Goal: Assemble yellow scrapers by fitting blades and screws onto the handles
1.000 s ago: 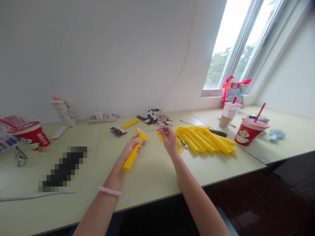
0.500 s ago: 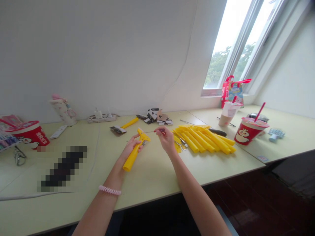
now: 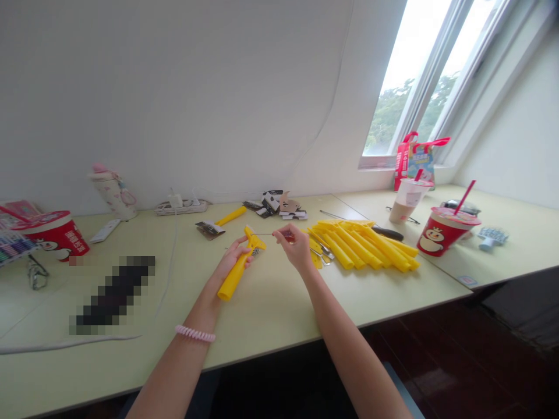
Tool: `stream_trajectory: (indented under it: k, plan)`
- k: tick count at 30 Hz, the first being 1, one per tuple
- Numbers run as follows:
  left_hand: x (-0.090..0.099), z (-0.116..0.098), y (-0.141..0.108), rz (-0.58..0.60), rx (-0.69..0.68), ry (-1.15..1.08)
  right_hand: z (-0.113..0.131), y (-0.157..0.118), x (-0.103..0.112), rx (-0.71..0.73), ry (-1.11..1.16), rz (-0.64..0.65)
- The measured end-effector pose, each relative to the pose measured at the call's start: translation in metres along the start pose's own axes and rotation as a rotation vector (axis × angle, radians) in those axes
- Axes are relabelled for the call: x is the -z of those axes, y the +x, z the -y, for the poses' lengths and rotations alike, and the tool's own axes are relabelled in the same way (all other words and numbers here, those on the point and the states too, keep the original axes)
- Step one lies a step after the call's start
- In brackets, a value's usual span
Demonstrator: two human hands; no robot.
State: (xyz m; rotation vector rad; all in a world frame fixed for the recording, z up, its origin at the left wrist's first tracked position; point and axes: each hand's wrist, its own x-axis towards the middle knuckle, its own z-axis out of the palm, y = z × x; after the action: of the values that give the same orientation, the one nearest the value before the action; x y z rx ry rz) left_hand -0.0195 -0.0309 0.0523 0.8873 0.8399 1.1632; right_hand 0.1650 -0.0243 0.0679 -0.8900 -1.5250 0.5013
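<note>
Currently | left hand (image 3: 233,257) grips yellow scraper (image 3: 236,276) | right hand (image 3: 296,249) narrow grip, thin wire (image 3: 264,234)

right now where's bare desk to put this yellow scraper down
Bare desk runs toward the near edge below the left hand and the right hand with its thin wire, bordered on the right by the yellow handles. Another strip lies between the white cable and the scraper. Crowded: around the handles and the cards.
</note>
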Motion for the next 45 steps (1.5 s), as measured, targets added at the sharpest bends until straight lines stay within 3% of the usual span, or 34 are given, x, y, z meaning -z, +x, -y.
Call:
stream_trajectory:
  k: [7, 15, 21, 25, 31, 45]
  plan:
    - [-0.0075, -0.0037, -0.0089, 0.032, 0.0, 0.126, -0.0026, 0.0017, 0.0068, 0.004, -0.219, -0.013]
    - [-0.0065, -0.0017, -0.0064, 0.047, -0.006, 0.095, -0.0003, 0.0032, 0.0092, 0.118, -0.178, -0.058]
    - [-0.0076, -0.002, -0.0079, 0.051, -0.001, 0.106, -0.0004, -0.0016, 0.0078, 0.051, -0.253, -0.055]
    - [-0.0069, -0.0022, -0.0073, 0.045, -0.01, 0.098, -0.0016, -0.0014, 0.0087, 0.08, -0.238, -0.031]
    - [-0.0056, 0.0018, -0.0048, 0.057, 0.0, 0.127, -0.0023, 0.0007, 0.0087, 0.13, -0.204, -0.093]
    - [-0.008, -0.0009, -0.0082, 0.057, -0.005, 0.167, -0.0029, 0.0012, 0.0089, 0.073, -0.262, -0.107]
